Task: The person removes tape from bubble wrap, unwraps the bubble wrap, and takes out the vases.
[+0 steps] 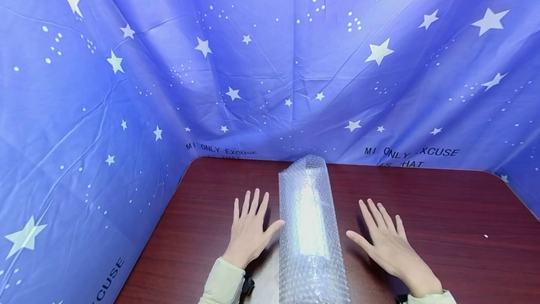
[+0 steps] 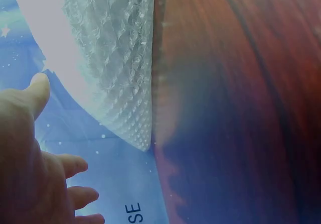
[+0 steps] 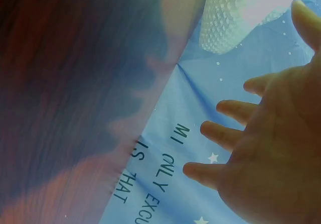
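A long roll of clear bubble wrap (image 1: 310,229) lies lengthwise on the dark red wooden table, its far end near the back edge and its near end cut off by the frame. To its left is my left hand (image 1: 249,236), palm down with fingers spread, the thumb tip close to the wrap; whether it touches cannot be told. My right hand (image 1: 390,247) is spread on the other side, a gap apart from the roll. Both wrist views show straight fingers holding nothing. The bubble wrap (image 2: 115,58) also fills the top of the left wrist view.
Blue cloth (image 1: 261,60) with white stars and printed lettering hangs behind the table (image 1: 422,196) and along its sides. A tiny white speck (image 1: 486,236) lies on the tabletop to the right. Black straps (image 1: 247,287) show at both wrists.
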`<control>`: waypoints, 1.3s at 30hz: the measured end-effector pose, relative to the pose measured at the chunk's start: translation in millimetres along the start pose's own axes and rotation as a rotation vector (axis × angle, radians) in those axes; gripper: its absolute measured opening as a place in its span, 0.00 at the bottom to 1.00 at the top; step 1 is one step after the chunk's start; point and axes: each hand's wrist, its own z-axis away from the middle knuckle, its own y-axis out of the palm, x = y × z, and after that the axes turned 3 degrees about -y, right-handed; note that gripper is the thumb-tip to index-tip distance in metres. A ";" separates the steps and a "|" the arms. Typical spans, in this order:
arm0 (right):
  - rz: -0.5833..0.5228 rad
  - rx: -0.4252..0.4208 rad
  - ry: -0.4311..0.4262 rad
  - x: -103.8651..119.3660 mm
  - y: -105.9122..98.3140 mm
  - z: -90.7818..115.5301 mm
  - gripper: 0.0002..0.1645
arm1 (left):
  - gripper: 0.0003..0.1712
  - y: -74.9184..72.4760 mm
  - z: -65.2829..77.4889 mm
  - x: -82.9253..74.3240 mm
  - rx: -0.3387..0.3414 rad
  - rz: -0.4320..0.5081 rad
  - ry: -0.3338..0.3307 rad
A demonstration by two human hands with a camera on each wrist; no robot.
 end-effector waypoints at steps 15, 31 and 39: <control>-0.064 0.000 -0.066 -1.0 -0.1 -5.6 0.49 | 0.48 -4.0 0.1 -1.3 0.027 0.037 -0.010; -0.140 -0.018 -0.159 15.3 0.4 -30.0 0.44 | 0.47 -7.1 -1.1 -0.3 0.031 0.058 -0.021; -0.175 0.008 -0.172 25.2 3.2 -44.9 0.43 | 0.44 -8.9 -3.3 0.4 0.034 0.102 -0.026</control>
